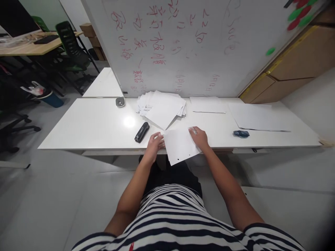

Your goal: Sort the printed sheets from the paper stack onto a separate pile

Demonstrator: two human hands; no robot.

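Observation:
White sheets of paper (180,146) are held tilted over the table's front edge, with two small dark spots near their lower edge. My right hand (200,138) grips them at the right side, thumb on top and the other fingers underneath. At the left edge, my left hand (155,145) has its fingers curled against the paper, some partly hidden behind it. A black stapler (142,132) lies on the table just left of my left hand. Beyond the held sheets, a loosely fanned pile of white paper (164,106) rests against the whiteboard.
The white table (91,129) also bears a small grey round-cornered object (120,101), two more paper stacks (208,104) (253,116) and a small dark blue packet (241,134). Behind stands a whiteboard (167,52) with red writing. Cardboard boxes (293,66) are at the right.

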